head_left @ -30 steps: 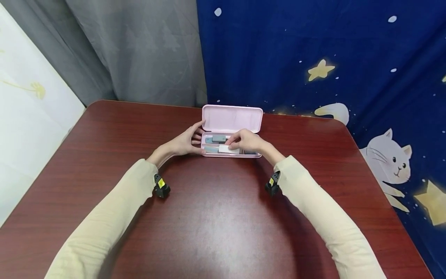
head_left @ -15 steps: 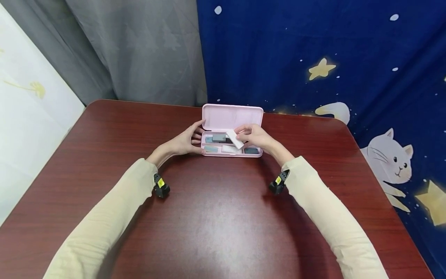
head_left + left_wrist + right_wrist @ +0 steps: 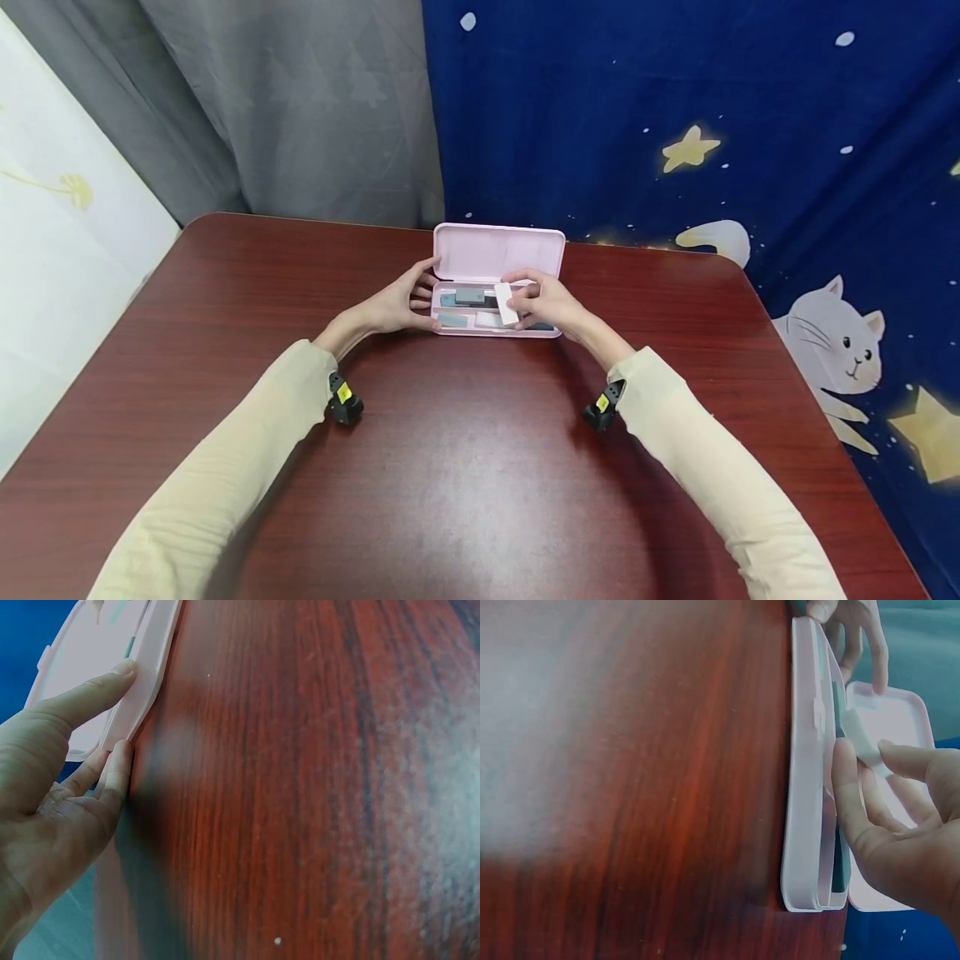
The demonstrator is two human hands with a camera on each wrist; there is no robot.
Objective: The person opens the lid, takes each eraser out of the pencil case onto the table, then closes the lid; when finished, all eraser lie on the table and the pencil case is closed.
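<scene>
A pink pencil case lies with its lid raised at the table's far edge. My left hand is spread at its left end: the thumb rests on the front rim, and the other fingers touch the end and reach toward the lid. Above the case, my right hand pinches a white rectangular block between thumb and fingers, held tilted. Inside the case are a grey block, a pale blue-grey piece and another white piece. A dark piece sits at the right end, partly hidden by my hand.
The case stands on a dark red-brown wooden table. Behind the table hang a grey curtain and a blue curtain with stars and a cat. Each wrist carries a small black camera, such as the left camera.
The right hand has lifted the white block out of the front compartment, moved slightly right, and turned the block more upright. The left hand has stayed at the case's left end.
</scene>
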